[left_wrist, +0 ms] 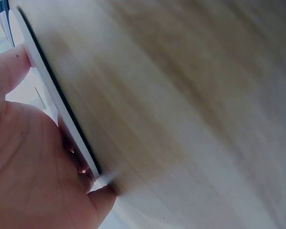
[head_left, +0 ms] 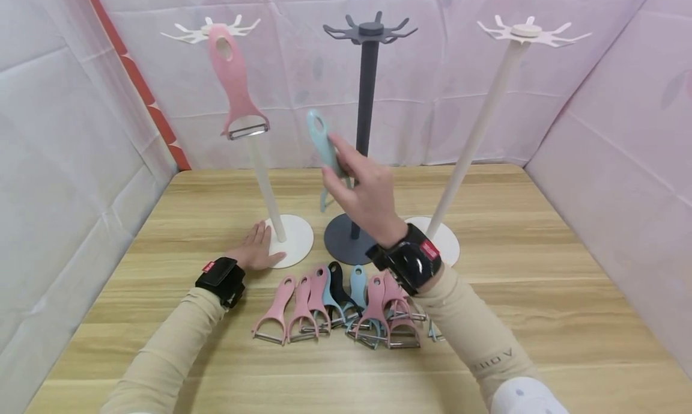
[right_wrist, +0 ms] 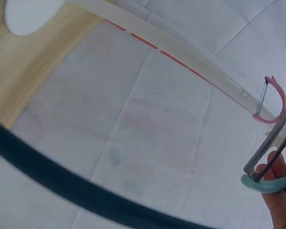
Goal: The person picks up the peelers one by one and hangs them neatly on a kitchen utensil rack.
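My right hand [head_left: 367, 188] holds a light blue peeler [head_left: 323, 143] by its handle between thumb and fingers, in front of the dark stand [head_left: 367, 95]. In the right wrist view the peeler's metal blade [right_wrist: 269, 140] shows close up. My left hand [head_left: 254, 249] lies on the round base [head_left: 296, 240] of the left white stand [head_left: 262, 182], fingers at its rim. From that stand's top hooks [head_left: 186, 34] hangs a pink peeler [head_left: 233, 80], blade down.
Several pink, blue and black peelers lie in a heap [head_left: 319, 300] at the table's middle front. A second white stand [head_left: 481, 119] rises at the right. Draped cloth walls [head_left: 303, 95] enclose the wooden table [head_left: 540, 282] at the back and sides.
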A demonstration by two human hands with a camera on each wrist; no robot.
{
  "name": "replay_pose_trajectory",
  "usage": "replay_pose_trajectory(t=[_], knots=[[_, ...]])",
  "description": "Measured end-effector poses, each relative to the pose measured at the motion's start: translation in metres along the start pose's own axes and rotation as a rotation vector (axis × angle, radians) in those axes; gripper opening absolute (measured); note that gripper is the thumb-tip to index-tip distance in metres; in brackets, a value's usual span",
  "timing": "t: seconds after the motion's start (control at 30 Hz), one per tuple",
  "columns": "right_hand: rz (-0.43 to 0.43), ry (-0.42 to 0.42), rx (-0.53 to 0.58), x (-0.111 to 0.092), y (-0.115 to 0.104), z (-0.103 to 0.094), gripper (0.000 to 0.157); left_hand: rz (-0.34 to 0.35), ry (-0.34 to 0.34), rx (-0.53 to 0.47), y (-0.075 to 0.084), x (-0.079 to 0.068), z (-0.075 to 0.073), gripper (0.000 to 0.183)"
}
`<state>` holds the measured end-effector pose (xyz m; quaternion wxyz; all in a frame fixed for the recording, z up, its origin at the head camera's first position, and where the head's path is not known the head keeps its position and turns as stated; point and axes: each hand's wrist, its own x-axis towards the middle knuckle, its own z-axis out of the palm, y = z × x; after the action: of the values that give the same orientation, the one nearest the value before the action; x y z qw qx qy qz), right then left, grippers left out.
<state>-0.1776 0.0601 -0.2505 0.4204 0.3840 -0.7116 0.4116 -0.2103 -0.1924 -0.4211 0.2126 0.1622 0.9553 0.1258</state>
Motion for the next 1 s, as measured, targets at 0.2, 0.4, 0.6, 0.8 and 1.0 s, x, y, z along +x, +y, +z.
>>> replay_pose_trajectory(t=[0.2, 0.4, 0.6, 0.8, 1.0], knots=[[-0.025, 0.05, 0.019, 0.042, -0.003, 0.022, 0.036, 0.001, -0.003, 0.007, -0.004, 0.002, 0.003, 0.089], [0.055, 0.058, 0.004, 0.072, -0.006, 0.04, 0.037, -0.003, -0.005, 0.043, -0.006, 0.004, 0.006, 0.09], [0.141, -0.01, -0.029, 0.088, -0.009, 0.049, 0.038, -0.016, -0.018, 0.033, -0.005, 0.005, 0.008, 0.091], [0.202, -0.064, -0.045, 0.092, -0.009, 0.05, 0.039, -0.012, -0.019, 0.032, -0.001, 0.003, 0.008, 0.091], [0.233, -0.127, -0.074, 0.093, -0.009, 0.053, 0.042, -0.013, -0.013, 0.027, 0.0, 0.004, 0.006, 0.088]])
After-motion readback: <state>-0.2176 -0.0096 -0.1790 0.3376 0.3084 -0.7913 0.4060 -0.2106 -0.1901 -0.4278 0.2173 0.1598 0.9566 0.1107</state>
